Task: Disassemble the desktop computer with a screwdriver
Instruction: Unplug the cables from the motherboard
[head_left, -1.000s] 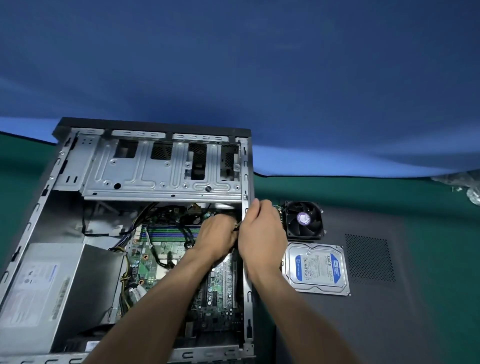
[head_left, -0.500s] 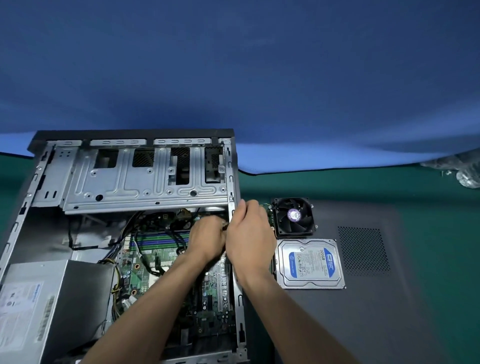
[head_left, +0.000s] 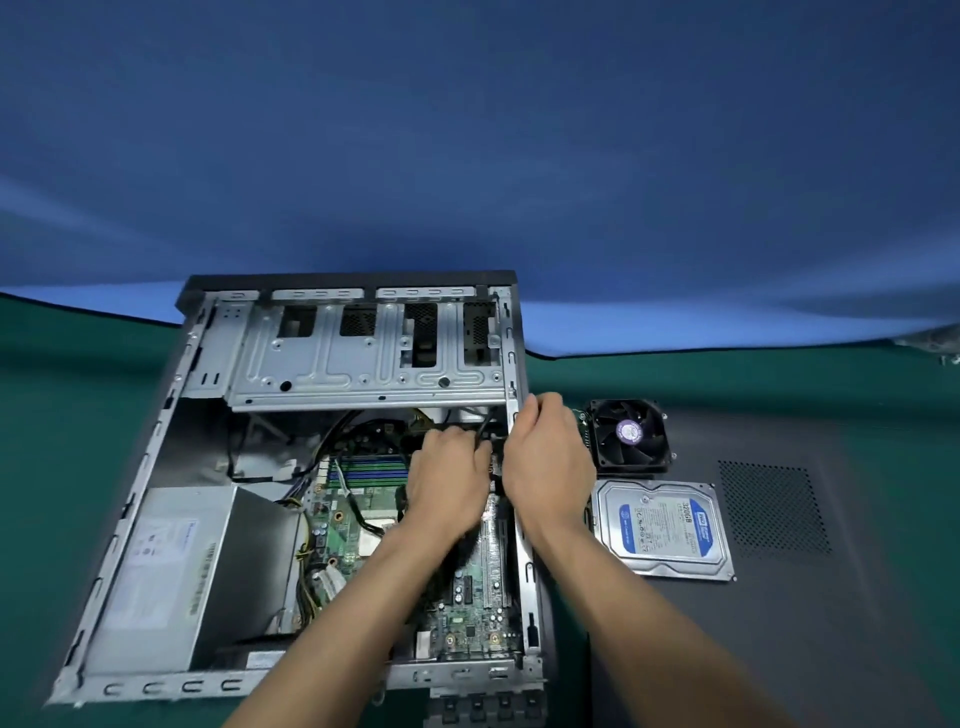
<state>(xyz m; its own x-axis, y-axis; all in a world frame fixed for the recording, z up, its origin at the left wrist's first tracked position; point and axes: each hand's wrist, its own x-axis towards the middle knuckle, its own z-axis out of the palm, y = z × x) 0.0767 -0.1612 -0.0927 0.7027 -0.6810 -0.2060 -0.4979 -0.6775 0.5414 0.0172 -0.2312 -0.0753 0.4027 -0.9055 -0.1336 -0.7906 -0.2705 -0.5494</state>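
Surface: green mat (head_left: 78, 374), blue backdrop (head_left: 467, 130) behind. Case (head_left: 156, 457), open, lying on the mat; drive cage (head_left: 363, 358) at its far end, power supply (head_left: 156, 571) lower left, motherboard (head_left: 467, 608) inside. Dark side panel (head_left: 831, 597) just right, bearing fan (head_left: 628, 434) and hard drive (head_left: 662, 525). Left hand (head_left: 447, 480) and right hand (head_left: 545, 467), fingers curled at black cables (head_left: 483, 431) by the case's right rail; exact hold cannot be told.

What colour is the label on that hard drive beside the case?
Blue and white, on the hard drive, seen in the head view.
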